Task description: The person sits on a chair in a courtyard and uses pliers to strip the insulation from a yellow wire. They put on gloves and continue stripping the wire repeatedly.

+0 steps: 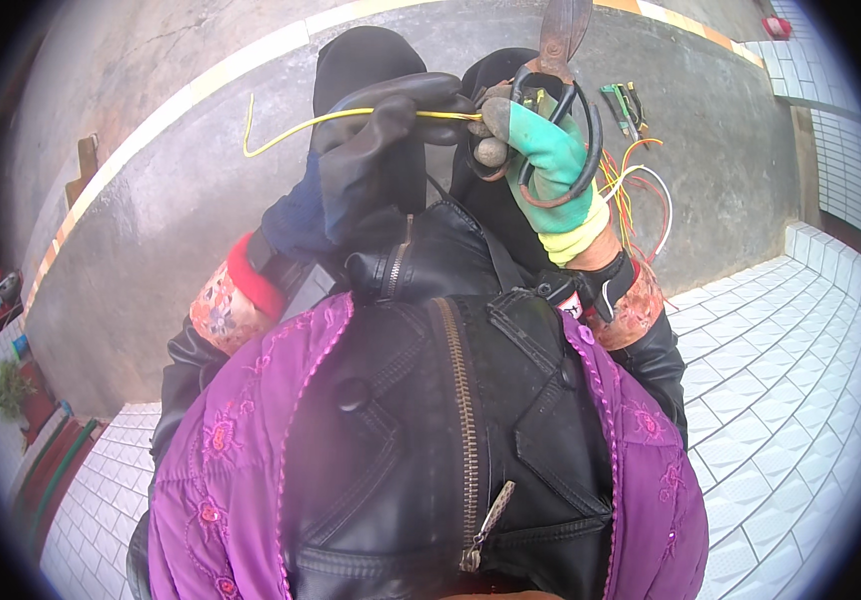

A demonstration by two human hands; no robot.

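Observation:
My left hand point(393, 127), in a dark glove, pinches a yellow electrical wire point(303, 130) between thumb and fingers; the wire's bent free end points up at the left. My right hand point(532, 150), in a green glove with grey fingertips, holds the wire's other part near a fingertip. Scissors point(564, 45) with rusty metal blades and black-covered loop handles hang about the right hand's fingers, blades pointing away from me. Whether the blades are parted is hard to tell. Part of the right fingers is hidden behind the glove and handles.
Green-handled hand tools point(622, 105) lie on the concrete floor point(723, 180) at the right. Beside my right wrist is a loose bunch of yellow, red and white wires point(625, 187). White tiles point(760, 360) border the concrete. A potted plant point(10, 390) stands far left.

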